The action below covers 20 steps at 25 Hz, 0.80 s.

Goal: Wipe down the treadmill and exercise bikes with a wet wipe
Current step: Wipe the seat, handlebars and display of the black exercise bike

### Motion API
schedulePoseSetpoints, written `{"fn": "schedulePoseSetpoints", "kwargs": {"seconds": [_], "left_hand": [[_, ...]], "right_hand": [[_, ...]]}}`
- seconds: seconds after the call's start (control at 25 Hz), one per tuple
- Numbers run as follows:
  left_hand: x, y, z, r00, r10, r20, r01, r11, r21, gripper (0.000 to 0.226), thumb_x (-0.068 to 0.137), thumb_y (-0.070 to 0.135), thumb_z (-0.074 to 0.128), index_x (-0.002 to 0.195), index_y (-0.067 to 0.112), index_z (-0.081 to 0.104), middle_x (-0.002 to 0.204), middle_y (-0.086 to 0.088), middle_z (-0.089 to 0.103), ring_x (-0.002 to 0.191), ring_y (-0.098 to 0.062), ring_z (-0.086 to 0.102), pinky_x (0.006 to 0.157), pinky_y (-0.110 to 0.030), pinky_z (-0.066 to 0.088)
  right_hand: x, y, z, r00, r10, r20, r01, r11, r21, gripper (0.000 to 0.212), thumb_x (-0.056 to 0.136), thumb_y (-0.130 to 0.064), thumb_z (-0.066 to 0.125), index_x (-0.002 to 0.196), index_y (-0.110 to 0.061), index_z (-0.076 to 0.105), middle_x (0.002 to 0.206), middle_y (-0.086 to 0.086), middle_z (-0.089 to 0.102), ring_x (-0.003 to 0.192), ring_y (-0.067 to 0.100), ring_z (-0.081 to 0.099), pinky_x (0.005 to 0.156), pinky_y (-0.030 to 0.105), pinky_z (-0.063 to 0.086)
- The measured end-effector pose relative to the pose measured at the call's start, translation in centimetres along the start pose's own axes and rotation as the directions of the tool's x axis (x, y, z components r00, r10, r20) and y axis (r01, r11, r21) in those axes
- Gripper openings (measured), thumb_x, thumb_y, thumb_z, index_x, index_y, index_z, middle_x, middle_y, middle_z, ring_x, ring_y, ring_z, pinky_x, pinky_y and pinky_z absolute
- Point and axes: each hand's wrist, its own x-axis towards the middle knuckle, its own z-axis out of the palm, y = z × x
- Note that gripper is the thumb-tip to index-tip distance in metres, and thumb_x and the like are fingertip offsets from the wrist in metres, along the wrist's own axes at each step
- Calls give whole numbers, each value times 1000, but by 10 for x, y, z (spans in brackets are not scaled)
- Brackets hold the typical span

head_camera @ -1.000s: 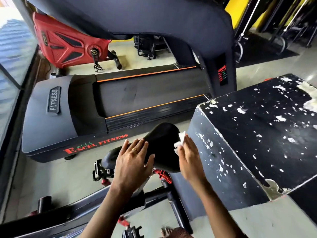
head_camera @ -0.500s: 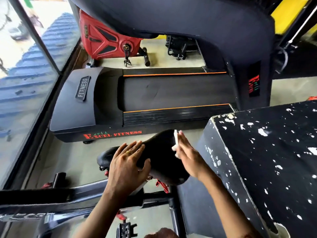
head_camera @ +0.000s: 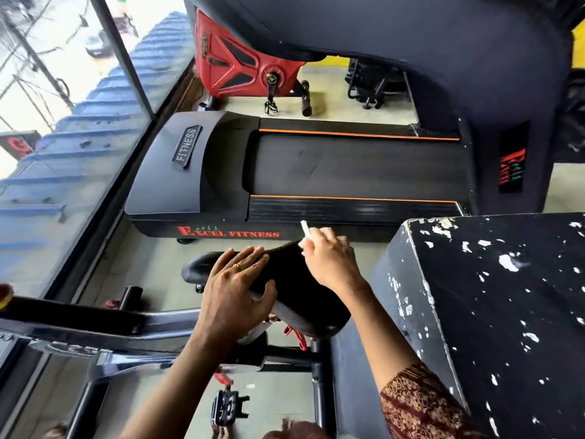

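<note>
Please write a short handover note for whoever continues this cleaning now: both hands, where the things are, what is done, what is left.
Left hand rests flat on the saddle, steadying it.
Right hand pinches the wipe at the saddle's far edge.
Treadmill lies just beyond the saddle; red bike behind it.
Done: saddle being wiped; cannot tell what else is cleaned.
Left: finish saddle, then probably frame, treadmill, red bike.

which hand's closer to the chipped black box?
Right. The right hand, pinching the wipe at the saddle's far edge, is on the box side; the left hand rests on the saddle, farther from it.
</note>
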Motion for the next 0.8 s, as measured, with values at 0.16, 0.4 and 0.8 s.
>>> {"fn": "schedulePoseSetpoints", "kwargs": {"seconds": [0.16,0.4,0.8], "left_hand": [[-2,4,2,1000,-3,-25,4,1000,19,49,77,37,47,106,8,73,115,-9,67,111,-23,63,104,-35,32],[-2,4,5,999,1,-52,0,1000,25,49,76,36,46,103,4,73,114,-13,67,110,-27,63,103,-37,32],[-4,5,1,997,27,-77,-29,999,-22,47,79,36,48,104,5,72,113,-12,68,107,-26,64,102,-32,33]], "right_hand": [[-38,2,-1,990,132,-47,-128,989,70,49,102,-27,27,146,-6,20,129,21,47,110,38,52,84,37,41],[-83,5,-1,986,157,-56,-146,977,155,38,102,-27,29,129,-1,36,104,18,65,94,29,65,69,31,46],[-127,-26,-45,996,-43,-77,53,990,127,42,90,3,38,115,-21,63,105,5,62,93,23,59,72,24,40]]}}
